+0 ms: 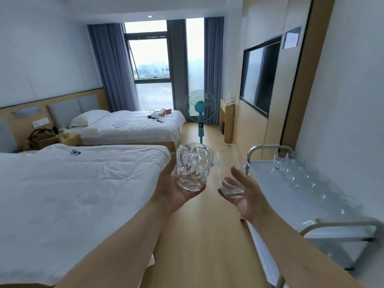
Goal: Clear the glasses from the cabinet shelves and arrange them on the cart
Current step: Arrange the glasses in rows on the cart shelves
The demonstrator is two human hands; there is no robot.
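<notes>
Two glasses are carried at once: a squat, faceted clear glass tumbler (pixel 194 167) is cupped in the left hand (pixel 176 190), fingers curled round its base, and a tall, plain clear drinking glass (pixel 230 171) is gripped low by the right hand (pixel 241 194). Both are tilted and close together, so a knock or slip is judged possible. Just to the right, a white metal-framed cart (pixel 270 183) is seen with a row of clear glasses (pixel 295 173) already on top. Beyond are white beds (pixel 72 183), a wooden floor (pixel 199 235), a teal fan (pixel 200 110) and grey curtains (pixel 112 65).
</notes>
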